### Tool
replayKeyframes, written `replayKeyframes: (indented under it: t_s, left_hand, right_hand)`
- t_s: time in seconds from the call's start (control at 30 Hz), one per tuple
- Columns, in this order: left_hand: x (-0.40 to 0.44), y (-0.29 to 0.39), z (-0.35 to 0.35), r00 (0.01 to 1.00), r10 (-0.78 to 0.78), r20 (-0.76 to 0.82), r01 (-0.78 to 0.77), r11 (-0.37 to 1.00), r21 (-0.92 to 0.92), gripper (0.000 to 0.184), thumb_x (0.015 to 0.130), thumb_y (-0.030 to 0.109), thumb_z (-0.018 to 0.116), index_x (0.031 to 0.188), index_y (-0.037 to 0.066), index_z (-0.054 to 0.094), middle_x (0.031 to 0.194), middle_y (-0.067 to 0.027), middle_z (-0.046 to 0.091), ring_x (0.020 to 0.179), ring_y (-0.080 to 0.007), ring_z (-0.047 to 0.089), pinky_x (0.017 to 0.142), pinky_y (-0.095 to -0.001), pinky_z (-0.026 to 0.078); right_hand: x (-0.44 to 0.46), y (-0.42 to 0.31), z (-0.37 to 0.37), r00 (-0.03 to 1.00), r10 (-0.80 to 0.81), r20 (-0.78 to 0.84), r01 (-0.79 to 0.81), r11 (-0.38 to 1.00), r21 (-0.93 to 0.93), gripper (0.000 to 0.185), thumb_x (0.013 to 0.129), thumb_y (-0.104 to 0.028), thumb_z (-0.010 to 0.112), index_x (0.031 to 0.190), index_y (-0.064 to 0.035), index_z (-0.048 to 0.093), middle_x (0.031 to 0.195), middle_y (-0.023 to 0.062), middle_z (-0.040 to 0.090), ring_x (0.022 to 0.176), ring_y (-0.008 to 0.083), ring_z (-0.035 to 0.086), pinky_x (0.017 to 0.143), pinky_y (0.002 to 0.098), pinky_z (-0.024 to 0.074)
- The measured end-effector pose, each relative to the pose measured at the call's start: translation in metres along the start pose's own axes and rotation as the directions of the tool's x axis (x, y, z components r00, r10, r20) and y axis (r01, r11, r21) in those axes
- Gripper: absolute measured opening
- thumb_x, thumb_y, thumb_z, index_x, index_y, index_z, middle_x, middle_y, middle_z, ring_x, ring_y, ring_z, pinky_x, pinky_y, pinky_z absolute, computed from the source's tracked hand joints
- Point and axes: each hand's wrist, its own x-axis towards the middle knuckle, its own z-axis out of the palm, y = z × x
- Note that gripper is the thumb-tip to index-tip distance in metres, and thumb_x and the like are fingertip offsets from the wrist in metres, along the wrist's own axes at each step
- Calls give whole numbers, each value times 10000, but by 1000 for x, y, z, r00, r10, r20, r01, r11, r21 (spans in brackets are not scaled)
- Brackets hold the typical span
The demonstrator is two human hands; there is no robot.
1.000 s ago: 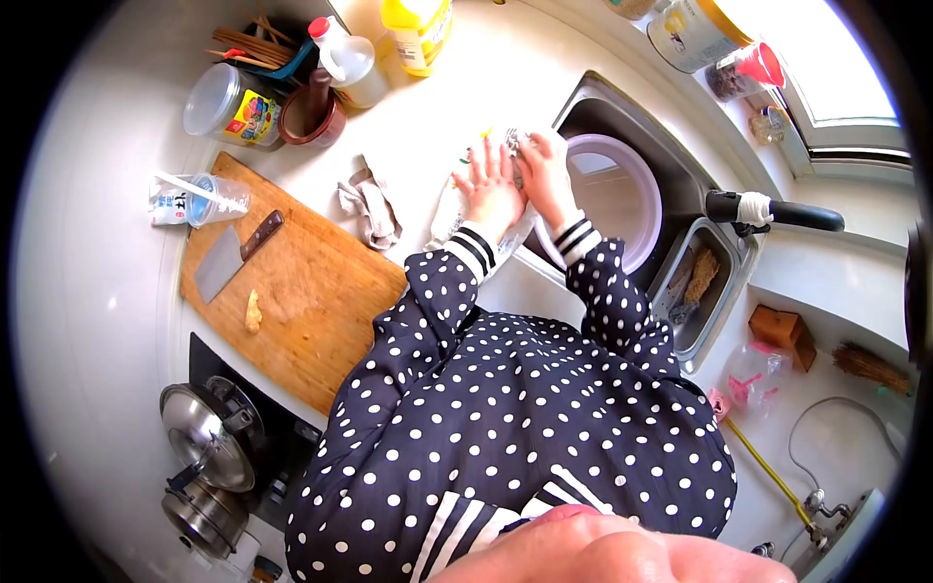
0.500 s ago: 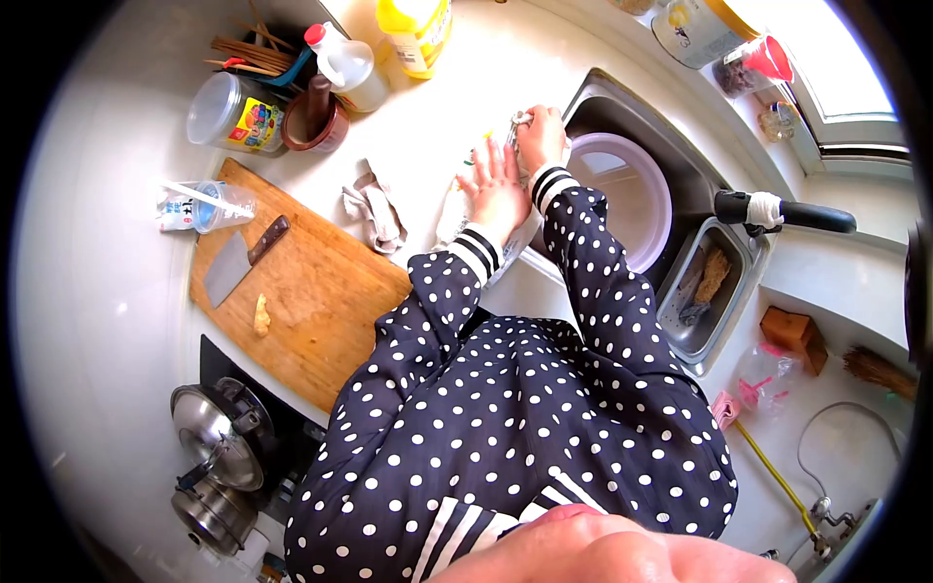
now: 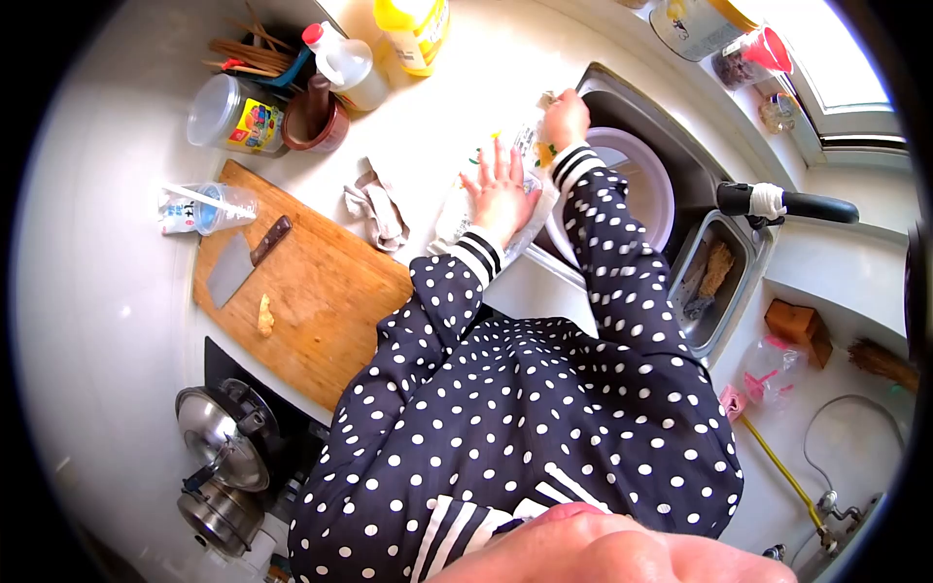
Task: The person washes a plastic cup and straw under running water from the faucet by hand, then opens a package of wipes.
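Note:
My left hand (image 3: 501, 202) lies flat with its fingers spread, pressing on a clear plastic bag (image 3: 530, 146) with green and yellow print on the counter. Beside the sink's near-left edge, my right hand (image 3: 566, 120) has its fingers curled on what looks like the far end of that bag. A pale crumpled bit shows past its fingertips; I cannot make out whether it is bag or cloth. A crumpled cloth (image 3: 377, 212) sits on the counter left of my left hand. A white basin (image 3: 666, 194) stands in the sink (image 3: 695, 165), right of my right wrist.
On the left, a wooden cutting board (image 3: 321, 311) bears a cleaver (image 3: 233, 267) and a piece of ginger (image 3: 265, 316). Bottles (image 3: 355, 78), a jar (image 3: 228, 117) and a mortar (image 3: 326, 131) line the back. The black-handled faucet (image 3: 816, 211) juts in from the right.
My right hand has moved away from my left, up and to the right, and the printed bag is more spread between them. My left hand has stayed nearly in place.

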Motion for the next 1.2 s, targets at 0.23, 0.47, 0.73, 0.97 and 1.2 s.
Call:
replayKeyframes:
  t_s: [0.23,0.47,0.73,0.97,1.2]
  left_hand:
    - [5,0,-1,998,-10,61,10,1000,6,807,834,503,444,1411,80,72,1472,-134,-57,1342,-369,-44,961,-687,65]
    - [8,-1,6,1000,0,25,-2,998,56,787,840,475,454,1409,72,89,1469,-156,-44,1337,-384,-46,951,-693,77]
    - [11,-3,3,998,2,60,-5,999,45,793,836,484,451,1408,73,88,1467,-160,-56,1337,-385,-57,947,-699,73]
    - [7,-2,2,999,21,24,-21,1000,3,802,832,484,465,1406,66,93,1467,-162,-29,1335,-394,-38,953,-692,80]
    - [12,-4,8,999,16,38,-16,1000,11,807,837,491,448,1413,88,53,1466,-158,-66,1332,-404,-53,942,-704,64]
  right_hand:
    - [-65,-3,-36,952,-288,99,292,956,-24,118,757,-104,570,848,-34,542,803,183,562,746,359,569,657,419,462]
    - [-22,-1,-3,993,-119,-13,117,990,-79,99,789,-59,458,840,-12,529,876,216,560,801,425,557,707,471,455]
    - [-77,-8,-33,958,-272,87,272,962,11,87,754,-77,531,799,-3,536,819,213,575,745,396,561,672,467,453]
    - [-8,11,-6,998,-31,48,32,999,-21,140,789,-108,465,826,-13,561,825,215,585,801,394,576,708,459,451]
    - [-71,-12,-20,946,-316,71,306,944,124,95,739,-58,533,824,-17,545,825,220,549,767,389,551,679,459,450]
